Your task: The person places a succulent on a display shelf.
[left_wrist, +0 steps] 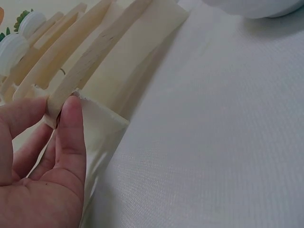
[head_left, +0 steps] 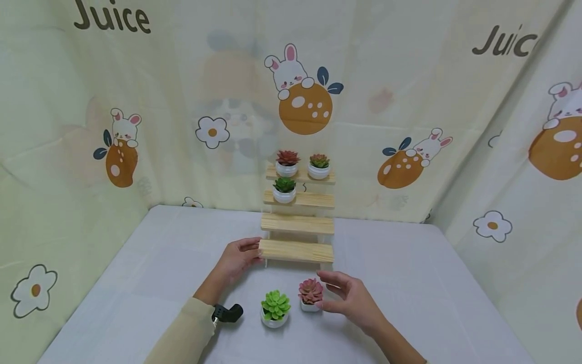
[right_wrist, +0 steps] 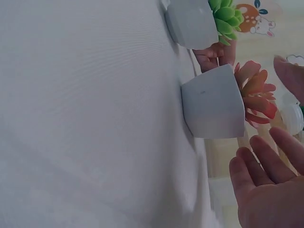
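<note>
Nearest sat the light-green succulent [head_left: 275, 307]; the left hand [head_left: 237, 259], fingers clamped on the wooden stand [head_left: 296, 251], seemingly steadied it; the right hand [head_left: 352, 299], fingers apart, hovered beside the pink succulent [head_left: 311, 293].

Can pass over tabletop [head_left: 395, 258] at centre right. Meets wooden stand [head_left: 297, 223] mid-frame, pink succulent [head_left: 311, 293] and bright-green succulent [head_left: 275, 306] below.

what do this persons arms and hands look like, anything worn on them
The left hand and right hand are both bare, without gloves. On the left, a beige sleeve reaches nearly to the wrist, where a small black gadget with a rounded end shows. The right forearm is bare as far as it plainly shows.
</note>
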